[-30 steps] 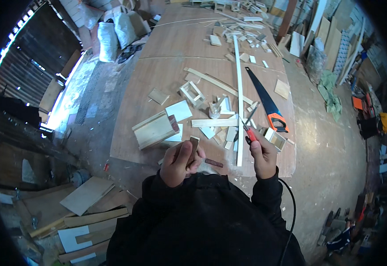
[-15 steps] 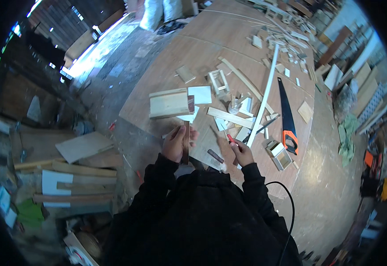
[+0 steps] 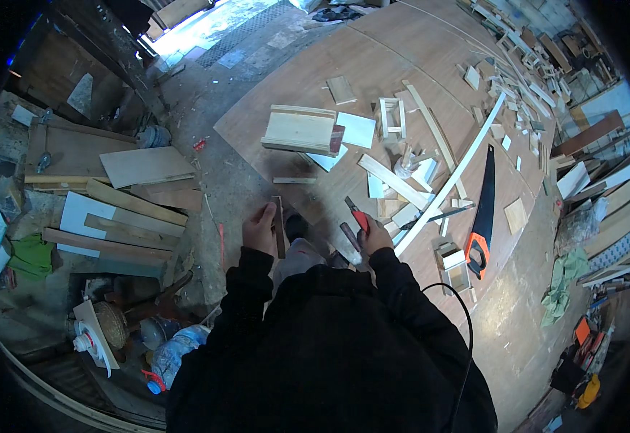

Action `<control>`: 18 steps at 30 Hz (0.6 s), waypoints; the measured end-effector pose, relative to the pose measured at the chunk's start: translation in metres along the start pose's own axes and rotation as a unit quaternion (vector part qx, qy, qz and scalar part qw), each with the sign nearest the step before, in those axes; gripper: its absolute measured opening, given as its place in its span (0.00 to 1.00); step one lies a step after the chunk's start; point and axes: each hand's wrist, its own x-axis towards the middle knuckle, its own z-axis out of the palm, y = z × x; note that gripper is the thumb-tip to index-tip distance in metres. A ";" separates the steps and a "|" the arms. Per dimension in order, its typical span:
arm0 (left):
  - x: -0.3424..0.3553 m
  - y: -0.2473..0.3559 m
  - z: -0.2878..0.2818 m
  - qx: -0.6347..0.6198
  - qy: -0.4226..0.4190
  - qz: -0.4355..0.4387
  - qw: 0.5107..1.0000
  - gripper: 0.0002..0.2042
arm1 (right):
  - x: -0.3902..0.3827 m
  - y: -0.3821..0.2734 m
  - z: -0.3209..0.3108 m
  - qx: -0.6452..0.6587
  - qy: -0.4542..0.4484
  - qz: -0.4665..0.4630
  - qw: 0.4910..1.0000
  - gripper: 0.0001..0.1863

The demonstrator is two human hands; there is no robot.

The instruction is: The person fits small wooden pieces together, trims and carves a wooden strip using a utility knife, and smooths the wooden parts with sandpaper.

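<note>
My left hand (image 3: 259, 229) is closed on a thin dark-brown wooden strip (image 3: 280, 232), held upright off the table's near edge. In my right hand (image 3: 376, 237) is a red-handled utility knife (image 3: 359, 216), its dark end angled up and left. A short dark stick (image 3: 347, 235) lies on the table close to the right hand. Beyond the hands, a thin pale strip (image 3: 294, 180) rests near the table edge. Behind it sits a pale grooved wooden block (image 3: 299, 127), with white sheets (image 3: 356, 130) beside it.
On the plywood table (image 3: 315, 68) lie a long white batten (image 3: 452, 172), a handsaw (image 3: 482, 216) with an orange handle, a small wooden box (image 3: 453, 264), and many offcuts. Boards (image 3: 127, 216) are piled on the floor at left. A black cable (image 3: 466, 325) runs along my right side.
My left hand has moved left and slightly down with the strip, off the table edge. My right hand has shifted left, and the knife shows more fully. The view has shifted too.
</note>
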 end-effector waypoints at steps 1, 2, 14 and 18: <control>0.004 -0.003 -0.006 0.029 0.005 0.019 0.999 0.11 | 0.001 -0.002 0.000 -0.014 0.015 -0.011 1.000 0.28; 0.007 -0.007 -0.012 0.031 0.005 0.018 0.999 0.11 | 0.000 -0.002 -0.002 -0.013 0.014 -0.009 1.000 0.28; 0.041 -0.046 -0.014 -0.041 0.040 -0.081 0.995 0.09 | 0.007 0.001 0.007 -0.060 0.022 -0.018 0.998 0.27; 0.062 -0.049 -0.017 -0.023 0.017 -0.072 0.997 0.08 | 0.009 -0.007 0.000 -0.109 0.034 -0.033 0.993 0.24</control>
